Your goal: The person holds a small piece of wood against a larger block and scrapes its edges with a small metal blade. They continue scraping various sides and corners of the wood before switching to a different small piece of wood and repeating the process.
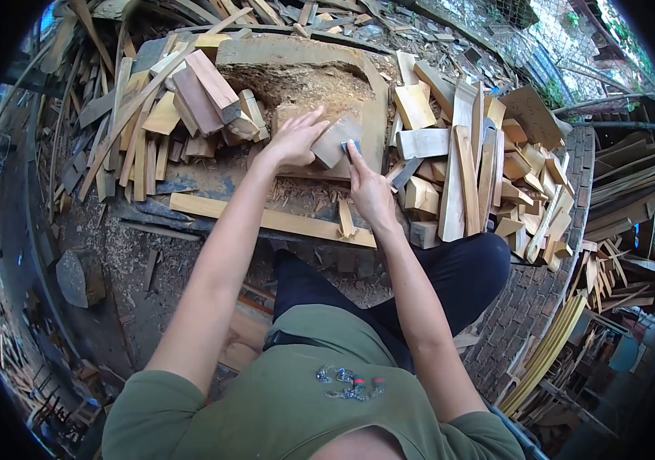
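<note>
A squared wood block [336, 139] sits tilted near the front of the worn wooden work surface [375, 100]. My left hand [297, 140] lies at the block's left side, its fingers spread and pointing to the upper right. On the block's right part is a small blue-grey piece [351, 146], too small to name. My right hand [369, 186] holds this piece down with an outstretched index finger, the other fingers curled under. Wood shavings [308, 192] lie just in front of the block.
Stacked wood offcuts [208, 92] stand on the left, and more cut blocks [526, 176] are heaped on the right. A long light board [266, 218] runs along the front edge. A large wood chunk [80, 278] rests on the ground at left.
</note>
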